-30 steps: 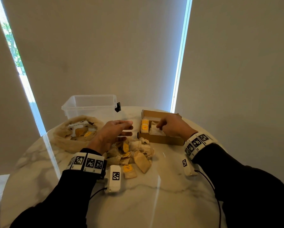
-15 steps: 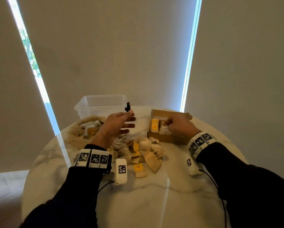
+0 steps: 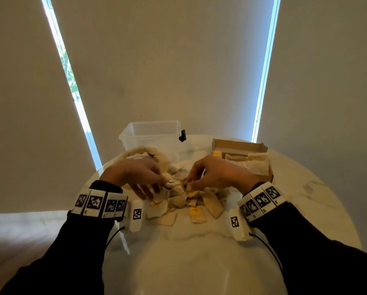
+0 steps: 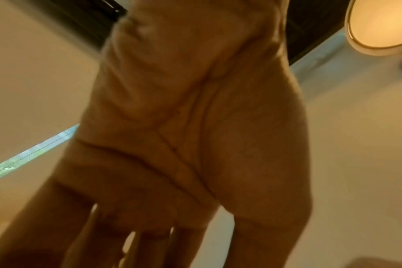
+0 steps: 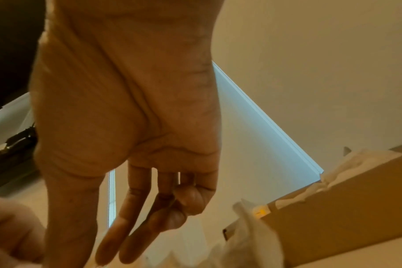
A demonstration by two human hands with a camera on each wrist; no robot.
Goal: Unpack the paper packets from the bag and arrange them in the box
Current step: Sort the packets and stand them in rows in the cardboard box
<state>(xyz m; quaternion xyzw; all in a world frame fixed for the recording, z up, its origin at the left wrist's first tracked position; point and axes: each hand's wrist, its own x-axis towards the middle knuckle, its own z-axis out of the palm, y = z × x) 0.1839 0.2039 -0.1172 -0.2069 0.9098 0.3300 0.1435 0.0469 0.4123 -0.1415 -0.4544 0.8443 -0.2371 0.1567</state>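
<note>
A heap of small beige paper packets (image 3: pixel 178 202), some with yellow labels, lies mid-table. My left hand (image 3: pixel 155 186) is lowered onto its left side with fingers spread and straight; the left wrist view shows this hand (image 4: pixel 149 235) blurred, holding nothing. My right hand (image 3: pixel 189 183) reaches into the heap's right side. In the right wrist view that hand (image 5: pixel 80 259) has thumb, index and middle finger pointing down, tips cut off. The cardboard box (image 3: pixel 240 145) behind it holds a few packets (image 3: pixel 257 163). The beige cloth bag (image 3: pixel 162 157) lies behind my left hand.
A clear plastic tub (image 3: pixel 152 133) stands at the back, left of the box. The round marble table (image 3: pixel 199 262) curves away close on the right and left. The box wall (image 5: pixel 344 208) stands right beside my right hand.
My right hand has left the box and come back left to the heap. My left hand has dropped from above the heap onto it.
</note>
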